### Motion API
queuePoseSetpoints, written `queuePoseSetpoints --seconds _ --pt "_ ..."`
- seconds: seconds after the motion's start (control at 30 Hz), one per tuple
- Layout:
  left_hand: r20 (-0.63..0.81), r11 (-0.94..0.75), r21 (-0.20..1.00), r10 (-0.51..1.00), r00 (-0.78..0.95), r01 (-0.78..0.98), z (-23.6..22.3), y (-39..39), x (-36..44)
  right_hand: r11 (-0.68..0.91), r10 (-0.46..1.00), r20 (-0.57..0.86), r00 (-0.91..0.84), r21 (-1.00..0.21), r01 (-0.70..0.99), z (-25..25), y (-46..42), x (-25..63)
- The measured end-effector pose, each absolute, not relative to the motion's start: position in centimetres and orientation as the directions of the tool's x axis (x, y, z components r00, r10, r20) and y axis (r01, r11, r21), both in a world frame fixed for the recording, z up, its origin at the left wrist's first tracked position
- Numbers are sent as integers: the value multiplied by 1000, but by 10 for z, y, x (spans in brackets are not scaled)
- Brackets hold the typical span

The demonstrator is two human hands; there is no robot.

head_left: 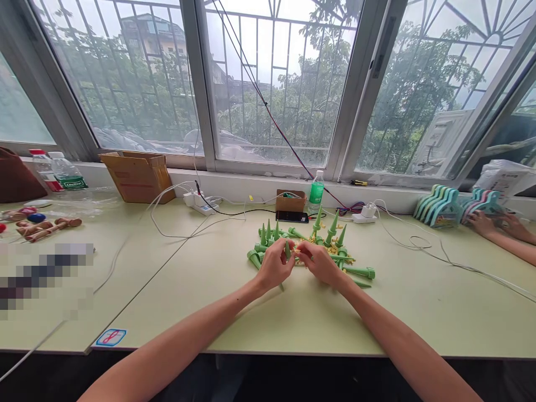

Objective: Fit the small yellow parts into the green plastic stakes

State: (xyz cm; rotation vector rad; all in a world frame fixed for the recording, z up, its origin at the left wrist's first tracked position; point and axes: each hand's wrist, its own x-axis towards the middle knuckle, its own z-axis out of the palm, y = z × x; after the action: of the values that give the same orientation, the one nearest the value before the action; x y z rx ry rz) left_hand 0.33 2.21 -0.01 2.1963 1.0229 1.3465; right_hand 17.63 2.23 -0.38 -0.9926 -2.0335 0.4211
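Observation:
Near the middle of the table my left hand [273, 266] is closed around a green plastic watering spike [287, 250], whose tip pokes out below the palm. My right hand [321, 263] meets it from the right, thumb and fingers pinched on a small yellow piece [297, 251], partly hidden by the fingertips. Around and behind both hands lie more green spikes [332, 229], several standing point up and others lying flat. Among them are scattered small yellow pieces [335, 250]. One spike [360, 272] lies on its side to the right of my right hand.
Behind the spikes are a small cardboard box [290, 201], a phone [292, 216] and a green-labelled bottle [317, 190]. White cables [422, 245] and power strips [201, 203] run along the back. At far right, another person's hands [481, 223] are by small hangers [438, 206]. Wooden toys [48, 229] lie left.

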Motion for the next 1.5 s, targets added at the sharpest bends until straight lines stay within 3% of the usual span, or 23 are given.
queuePoseSetpoints --seconds 1.1,1.5 --pt "639 -704 617 709 298 352 -3 27 4 618 781 523 -341 -567 545 -4 24 178" --pt "640 -686 678 727 247 263 2 22 5 621 769 577 -275 -570 539 1 20 177"
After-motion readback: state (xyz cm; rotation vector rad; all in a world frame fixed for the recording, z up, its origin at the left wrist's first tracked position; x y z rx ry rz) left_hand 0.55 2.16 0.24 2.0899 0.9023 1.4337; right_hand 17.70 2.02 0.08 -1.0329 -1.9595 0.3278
